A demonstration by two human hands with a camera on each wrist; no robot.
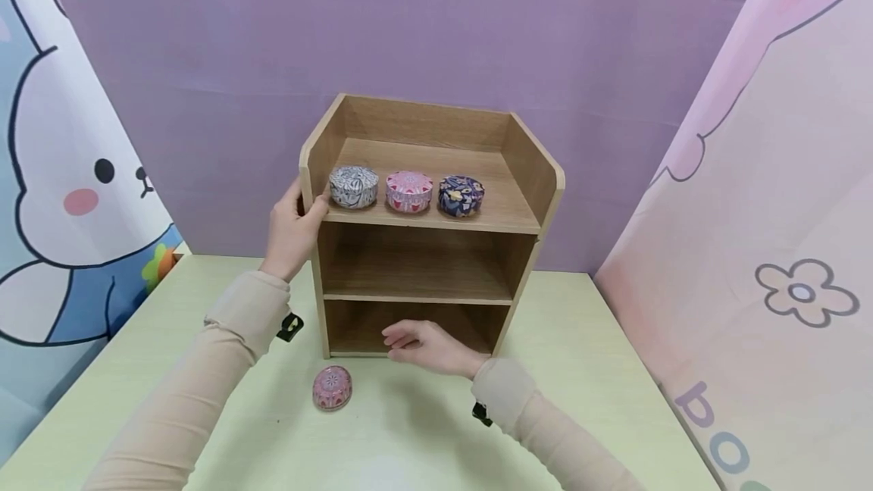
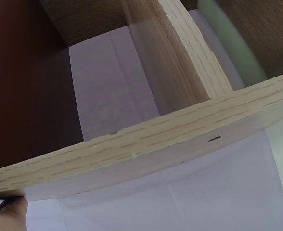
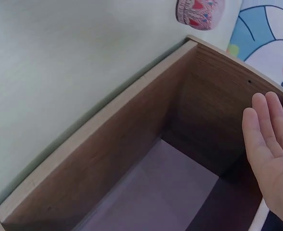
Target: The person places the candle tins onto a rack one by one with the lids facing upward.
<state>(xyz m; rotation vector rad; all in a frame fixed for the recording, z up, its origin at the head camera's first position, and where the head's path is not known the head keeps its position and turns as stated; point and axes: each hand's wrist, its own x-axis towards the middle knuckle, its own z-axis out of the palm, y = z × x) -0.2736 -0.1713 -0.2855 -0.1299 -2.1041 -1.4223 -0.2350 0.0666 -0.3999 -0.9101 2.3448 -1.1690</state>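
A small wooden shelf [image 1: 417, 300] with two compartments below an open top stands on the table. My left hand [image 1: 295, 233] grips its left side panel near the top, thumb at the front edge and fingers behind; the left wrist view catches part of that hand [image 2: 9, 216] at the panel. In front of the bottom compartment hovers my right hand [image 1: 436, 347], fingers extended and holding nothing, palm [image 3: 278, 166] showing in the right wrist view. A pink patterned tin [image 1: 333, 388] sits on the table left of the right hand.
Along the shelf's top stand a grey-white tin [image 1: 354, 187], a pink tin with red shapes [image 1: 409, 192] and a dark blue patterned tin [image 1: 461, 196]. Behind hangs a purple cloth [image 1: 436, 29]. Cartoon-printed panels flank the pale green table [image 1: 573, 370].
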